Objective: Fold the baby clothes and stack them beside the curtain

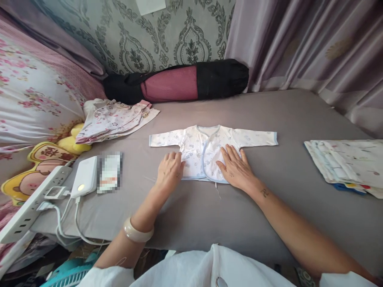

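Baby shirt, white with a faint blue print and pale blue edging, lies spread on a grey cloth-covered surface, its sleeves stretched out to either side. Whether bed or table lies beneath the cloth cannot be told. The right hand rests flat on the shirt, its grip open with fingers spread, covering that lower side and hem corner. The left hand lies at the opposite lower side, knuckles uppermost; its fingers are bent and their tips hard to make out, so I cannot tell whether its grip pinches the fabric or merely presses on it. It hides the corner there too. A thin white tie trails below the hem, its upper end out of sight.

To the right, a stack of folded cloths runs off the picture's edge. To the left, printed clothes overlap so that the lower pieces hardly show. Near them, a flat item is blurred into blocks and unreadable, beside a white device with a lit spot. Cables from the power strip drop past the edge, where a turquoise basket is partly covered by a sleeve and cut off below.
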`<state>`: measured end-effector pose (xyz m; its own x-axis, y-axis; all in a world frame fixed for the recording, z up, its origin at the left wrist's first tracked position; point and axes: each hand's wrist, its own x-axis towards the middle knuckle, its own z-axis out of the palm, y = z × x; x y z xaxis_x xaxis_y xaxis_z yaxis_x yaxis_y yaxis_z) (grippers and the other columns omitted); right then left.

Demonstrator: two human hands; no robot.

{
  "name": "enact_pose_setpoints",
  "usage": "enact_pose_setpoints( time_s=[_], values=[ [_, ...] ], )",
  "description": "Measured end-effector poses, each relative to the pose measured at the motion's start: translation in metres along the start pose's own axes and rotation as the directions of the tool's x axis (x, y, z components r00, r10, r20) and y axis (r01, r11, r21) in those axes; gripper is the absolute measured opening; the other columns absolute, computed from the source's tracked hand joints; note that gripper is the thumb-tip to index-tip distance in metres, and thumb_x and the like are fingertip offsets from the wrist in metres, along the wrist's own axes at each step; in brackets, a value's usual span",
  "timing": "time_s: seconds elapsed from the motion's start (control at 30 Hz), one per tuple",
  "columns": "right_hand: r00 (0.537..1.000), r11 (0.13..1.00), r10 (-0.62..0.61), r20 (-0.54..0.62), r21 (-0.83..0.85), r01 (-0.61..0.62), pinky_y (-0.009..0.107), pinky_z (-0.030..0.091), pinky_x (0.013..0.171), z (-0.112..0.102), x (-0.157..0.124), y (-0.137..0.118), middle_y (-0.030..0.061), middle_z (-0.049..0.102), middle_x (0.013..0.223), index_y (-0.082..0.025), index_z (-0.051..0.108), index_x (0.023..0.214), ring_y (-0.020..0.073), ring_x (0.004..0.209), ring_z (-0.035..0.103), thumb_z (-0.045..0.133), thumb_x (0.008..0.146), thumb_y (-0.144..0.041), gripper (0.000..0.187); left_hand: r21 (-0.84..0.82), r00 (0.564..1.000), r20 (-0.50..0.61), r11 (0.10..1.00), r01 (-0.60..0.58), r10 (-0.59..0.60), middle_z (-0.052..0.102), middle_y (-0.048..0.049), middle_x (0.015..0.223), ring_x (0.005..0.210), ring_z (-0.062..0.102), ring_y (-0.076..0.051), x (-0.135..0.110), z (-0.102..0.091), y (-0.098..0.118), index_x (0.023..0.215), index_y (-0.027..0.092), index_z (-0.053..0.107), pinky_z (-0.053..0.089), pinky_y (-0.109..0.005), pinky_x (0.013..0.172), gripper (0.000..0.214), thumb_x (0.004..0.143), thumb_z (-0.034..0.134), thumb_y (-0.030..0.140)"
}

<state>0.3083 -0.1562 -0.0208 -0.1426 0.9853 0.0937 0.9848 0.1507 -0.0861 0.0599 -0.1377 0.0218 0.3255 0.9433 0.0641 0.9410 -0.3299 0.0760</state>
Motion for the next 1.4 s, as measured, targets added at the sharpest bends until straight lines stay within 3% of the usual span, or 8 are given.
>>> enact_pose_setpoints(
  time_s=[0.13,0.2,0.3,0.5,0.7,0.83,1.2,1.4],
  values=[
    [0.999,0.999,0.033,-0.016,-0.010,-0.034,0.055,0.016,0.118,-0.002,-0.002,0.001,0.0197,0.025,0.159,-0.004,0.033,0.151,0.0318,0.147,0.021,0.025,0.101,-0.044,0.064,-0.117,0.933,-0.107,0.927,-0.356,0.345,0.054,-0.0184,0.137,0.132,0.047,-0.029,0.025,0.014,0.030,0.130,0.012,0.049,0.042,-0.046,0.106,0.040,0.101,0.034,0.034],
    [0.998,0.998,0.064,-0.002,-0.014,-0.064,0.055,0.015,0.118,-0.004,-0.002,0.002,0.0188,0.024,0.159,-0.004,0.032,0.151,0.0310,0.148,0.019,0.024,0.101,-0.044,0.064,-0.114,0.905,-0.084,0.898,-0.425,0.417,0.044,-0.0187,0.149,0.144,0.031,-0.030,0.035,0.025,0.044,0.139,0.011,0.043,0.033,-0.049,0.114,0.049,0.101,0.031,0.039],
    [0.994,0.994,0.104,0.023,-0.021,-0.103,0.054,0.015,0.119,-0.006,-0.002,0.003,0.0184,0.023,0.160,-0.003,0.031,0.151,0.0302,0.148,0.018,0.024,0.101,-0.044,0.065,-0.072,0.905,-0.002,0.903,-0.424,0.425,0.032,-0.0183,0.157,0.149,0.018,-0.032,0.045,0.038,0.057,0.146,0.007,0.036,0.023,-0.051,0.119,0.060,0.101,0.027,0.046],
    [0.992,0.992,0.123,0.016,-0.019,-0.122,0.052,0.015,0.119,-0.004,-0.002,0.003,0.0191,0.026,0.159,-0.004,0.033,0.150,0.0303,0.148,0.020,0.027,0.100,-0.045,0.065,-0.002,0.902,0.068,0.904,-0.427,0.426,0.026,-0.0202,0.159,0.148,0.021,-0.032,0.049,0.045,0.055,0.150,0.005,0.029,0.023,-0.051,0.118,0.068,0.100,0.026,0.051],
    [0.994,0.997,0.077,-0.079,0.015,-0.076,0.053,0.014,0.117,-0.008,0.001,0.007,0.0218,0.040,0.152,-0.002,0.043,0.144,0.0325,0.142,0.033,0.026,0.101,-0.042,0.062,0.075,0.903,0.000,0.901,-0.428,0.429,0.059,-0.0177,0.129,0.123,0.053,-0.030,0.061,0.025,0.066,0.125,0.013,0.057,0.028,-0.053,0.112,0.049,0.100,0.030,0.046],
    [0.977,0.995,0.099,-0.187,0.052,-0.091,0.053,0.015,0.117,-0.009,0.006,0.015,0.0211,0.041,0.151,-0.005,0.045,0.143,0.0315,0.141,0.035,0.023,0.102,-0.040,0.059,0.040,0.935,0.006,0.934,-0.354,0.354,0.066,-0.0129,0.102,0.101,0.060,-0.027,0.090,0.014,0.079,0.096,0.018,0.067,0.038,-0.046,0.097,0.039,0.100,0.031,0.033],
    [0.990,0.996,0.092,-0.110,-0.001,-0.093,0.054,0.013,0.118,-0.006,0.005,0.018,0.0251,0.037,0.152,0.004,0.042,0.143,0.0345,0.142,0.032,0.029,0.101,-0.040,0.062,-0.234,0.923,0.021,0.900,-0.369,0.384,0.066,-0.0129,0.117,0.112,0.057,-0.026,0.210,0.032,0.120,0.111,0.016,0.067,0.043,-0.040,0.099,0.031,0.091,0.043,0.014],
    [0.988,0.994,0.108,-0.113,0.044,-0.103,0.054,0.013,0.118,-0.005,0.004,0.017,0.0249,0.035,0.153,0.005,0.041,0.144,0.0350,0.143,0.030,0.030,0.101,-0.040,0.063,-0.265,0.922,0.125,0.908,-0.326,0.368,0.071,-0.0101,0.101,0.099,0.063,-0.021,0.236,0.043,0.130,0.099,0.015,0.072,0.048,-0.031,0.093,0.025,0.086,0.050,0.013]
  ],
)
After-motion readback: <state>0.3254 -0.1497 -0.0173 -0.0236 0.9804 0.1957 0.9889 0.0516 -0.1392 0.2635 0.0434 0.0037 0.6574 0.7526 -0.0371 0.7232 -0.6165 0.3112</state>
